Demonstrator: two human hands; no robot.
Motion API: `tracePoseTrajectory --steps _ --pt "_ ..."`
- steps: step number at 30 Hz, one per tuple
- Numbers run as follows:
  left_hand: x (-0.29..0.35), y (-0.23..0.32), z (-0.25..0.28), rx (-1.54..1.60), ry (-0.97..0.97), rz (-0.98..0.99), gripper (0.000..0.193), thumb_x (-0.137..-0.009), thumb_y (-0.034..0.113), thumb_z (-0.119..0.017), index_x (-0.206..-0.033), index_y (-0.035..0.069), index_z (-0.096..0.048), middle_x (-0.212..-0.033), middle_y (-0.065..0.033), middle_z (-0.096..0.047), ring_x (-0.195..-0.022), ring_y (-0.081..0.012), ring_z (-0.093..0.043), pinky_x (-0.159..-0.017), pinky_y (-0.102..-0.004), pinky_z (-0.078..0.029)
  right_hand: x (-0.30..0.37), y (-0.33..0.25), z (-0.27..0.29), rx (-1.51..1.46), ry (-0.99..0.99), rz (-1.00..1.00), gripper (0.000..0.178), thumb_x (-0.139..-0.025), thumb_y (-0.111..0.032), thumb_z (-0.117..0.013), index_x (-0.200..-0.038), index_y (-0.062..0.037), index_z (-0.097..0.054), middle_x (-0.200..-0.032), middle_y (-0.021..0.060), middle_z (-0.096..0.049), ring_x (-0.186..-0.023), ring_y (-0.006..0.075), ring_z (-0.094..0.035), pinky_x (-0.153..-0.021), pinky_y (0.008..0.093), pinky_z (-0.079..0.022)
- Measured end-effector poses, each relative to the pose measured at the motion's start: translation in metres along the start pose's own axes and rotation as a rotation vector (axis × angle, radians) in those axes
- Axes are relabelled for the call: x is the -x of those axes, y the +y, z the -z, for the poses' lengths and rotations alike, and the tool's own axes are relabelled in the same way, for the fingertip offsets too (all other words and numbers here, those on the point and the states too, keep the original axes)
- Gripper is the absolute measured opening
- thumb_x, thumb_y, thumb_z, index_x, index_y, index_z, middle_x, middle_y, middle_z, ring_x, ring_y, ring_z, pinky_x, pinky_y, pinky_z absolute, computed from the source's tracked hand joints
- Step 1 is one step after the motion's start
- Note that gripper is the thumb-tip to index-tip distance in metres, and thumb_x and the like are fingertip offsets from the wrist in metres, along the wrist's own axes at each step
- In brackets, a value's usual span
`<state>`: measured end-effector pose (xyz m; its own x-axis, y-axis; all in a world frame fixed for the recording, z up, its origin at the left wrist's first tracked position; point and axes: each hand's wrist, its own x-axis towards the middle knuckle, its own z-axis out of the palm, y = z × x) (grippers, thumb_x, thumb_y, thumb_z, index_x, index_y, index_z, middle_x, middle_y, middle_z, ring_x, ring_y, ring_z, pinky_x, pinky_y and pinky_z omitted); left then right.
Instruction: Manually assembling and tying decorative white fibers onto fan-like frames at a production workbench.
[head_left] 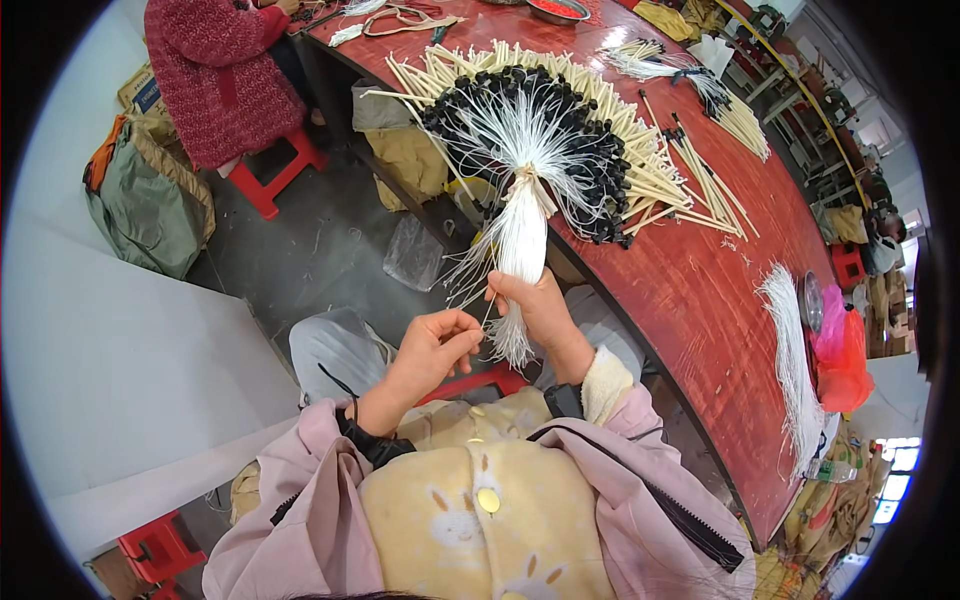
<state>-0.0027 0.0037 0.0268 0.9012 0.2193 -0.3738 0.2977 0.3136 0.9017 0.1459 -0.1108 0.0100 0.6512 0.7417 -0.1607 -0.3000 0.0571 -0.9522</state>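
A thick bundle of white strings (522,240) hangs over the near edge of the table toward my lap. It is tied at its neck, where the strings fan out to many pale sticks (655,165) with black ends (605,160). My right hand (540,308) is closed around the lower part of the bundle, above its loose frayed ends. Just left of it, my left hand (435,350) is closed in a pinch on what looks like a thin white string, drawn a little aside from the bundle.
The red table (690,330) curves off to the right. On it lie loose sticks (715,185), another tied stick bundle (725,105), a hank of white strings (793,370) and a red plastic bag (845,360). Someone in a red coat (215,80) sits at upper left beside a green sack (150,205).
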Motion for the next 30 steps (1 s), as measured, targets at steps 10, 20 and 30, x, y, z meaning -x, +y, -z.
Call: tracePoseTrajectory --steps 10,20,30 --pt "-0.017 0.019 -0.022 0.158 0.093 -0.434 0.009 -0.085 0.008 -0.062 -0.088 -0.001 -0.064 -0.086 -0.0039 -0.062 -0.065 -0.0074 -0.057 -0.054 -0.0204 -0.045 0.000 0.004 0.000 -0.087 0.000 -0.032 0.009 -0.084 -0.010 -0.062 -0.079 -0.0037 -0.059 -0.065 0.0020 -0.057 -0.052 0.0079 -0.050 -0.048 0.0211 -0.039" --pt "-0.028 0.006 0.002 -0.742 0.377 -0.802 0.015 -0.076 0.005 -0.066 -0.091 0.003 -0.065 -0.086 -0.0075 -0.065 -0.066 -0.0199 -0.062 -0.058 -0.0288 -0.048 -0.001 0.004 0.002 0.048 0.019 -0.016 0.013 -0.083 -0.012 -0.062 -0.072 -0.0037 -0.061 -0.063 0.0013 -0.058 -0.050 0.0068 -0.050 -0.046 0.0216 -0.038" --pt "-0.030 0.004 -0.010 -0.616 0.352 -0.544 0.006 -0.080 0.004 -0.063 -0.083 -0.001 -0.062 -0.074 -0.0068 -0.064 -0.062 -0.0144 -0.062 -0.052 -0.0261 -0.047 -0.001 0.002 -0.001 0.058 0.029 -0.021 0.018 -0.082 -0.013 -0.062 -0.067 -0.0036 -0.061 -0.061 0.0006 -0.058 -0.049 0.0065 -0.049 -0.046 0.0220 -0.037"
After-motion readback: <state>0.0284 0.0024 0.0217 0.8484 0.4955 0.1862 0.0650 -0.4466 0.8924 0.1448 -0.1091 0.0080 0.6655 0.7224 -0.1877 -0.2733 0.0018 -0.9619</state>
